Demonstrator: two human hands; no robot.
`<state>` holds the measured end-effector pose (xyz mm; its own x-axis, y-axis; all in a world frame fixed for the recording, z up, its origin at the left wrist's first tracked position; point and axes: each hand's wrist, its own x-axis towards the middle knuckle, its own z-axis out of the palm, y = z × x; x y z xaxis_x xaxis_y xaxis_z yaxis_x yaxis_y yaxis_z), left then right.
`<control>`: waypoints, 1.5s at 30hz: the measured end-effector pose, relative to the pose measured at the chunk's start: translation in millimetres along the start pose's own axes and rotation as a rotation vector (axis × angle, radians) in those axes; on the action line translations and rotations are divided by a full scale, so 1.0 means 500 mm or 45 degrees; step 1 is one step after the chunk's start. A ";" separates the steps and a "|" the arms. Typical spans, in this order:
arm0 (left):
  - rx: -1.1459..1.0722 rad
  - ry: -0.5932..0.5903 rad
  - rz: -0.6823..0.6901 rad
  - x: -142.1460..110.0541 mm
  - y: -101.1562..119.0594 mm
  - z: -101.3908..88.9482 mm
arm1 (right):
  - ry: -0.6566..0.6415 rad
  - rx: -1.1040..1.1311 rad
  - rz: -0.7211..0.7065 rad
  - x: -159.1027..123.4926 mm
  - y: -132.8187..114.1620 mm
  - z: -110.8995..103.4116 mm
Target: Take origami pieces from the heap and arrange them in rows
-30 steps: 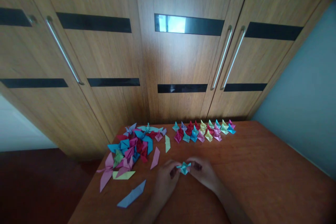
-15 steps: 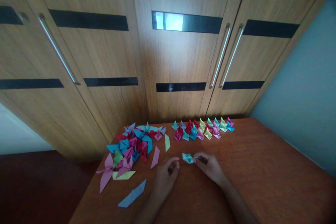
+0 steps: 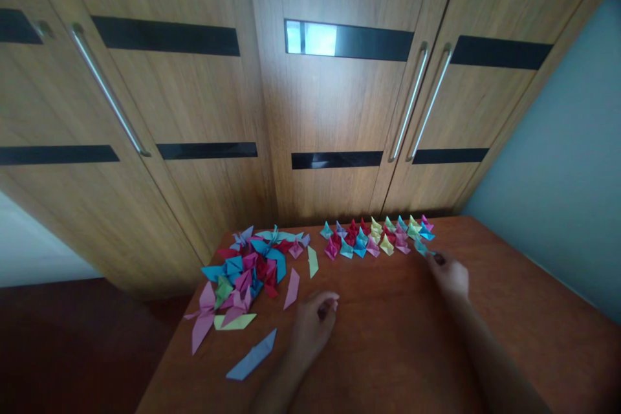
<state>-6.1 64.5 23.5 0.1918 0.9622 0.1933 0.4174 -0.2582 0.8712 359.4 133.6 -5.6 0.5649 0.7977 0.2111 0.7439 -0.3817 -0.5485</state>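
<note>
My right hand [image 3: 450, 279] pinches a small light teal origami boat [image 3: 421, 246] at its right end. It is at the near right end of rows of small folded paper boats [image 3: 360, 245] in red, pink, yellow, blue and green. Whether the pinched boat touches the table cannot be made out. My left hand [image 3: 314, 328] rests near the middle of the table, fingers curled together with nothing visible in them. Beside it lie a pink folded paper strip [image 3: 292, 288] and a pale blue strip [image 3: 252, 356].
A heap of larger folded papers [image 3: 245, 275] in several colours covers the table's left side. Pale yellow strips [image 3: 313, 262] lie around it. Behind the brown table [image 3: 388, 349] stands a wooden wardrobe [image 3: 334, 110] with metal handles; a blue-grey wall [image 3: 557, 194] is at right.
My right hand has carried the teal boat from the table's middle, right and away, to the rows' right end. My left hand stays almost where it was.
</note>
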 end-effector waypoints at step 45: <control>0.520 0.201 0.084 -0.018 0.041 -0.152 | -0.106 0.486 -0.241 -0.146 -0.101 0.055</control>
<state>-66.9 57.3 73.8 0.1050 0.9357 0.3368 0.7316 -0.3020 0.6112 270.8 107.5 -15.7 0.3892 0.8778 0.2793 0.6371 -0.0375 -0.7699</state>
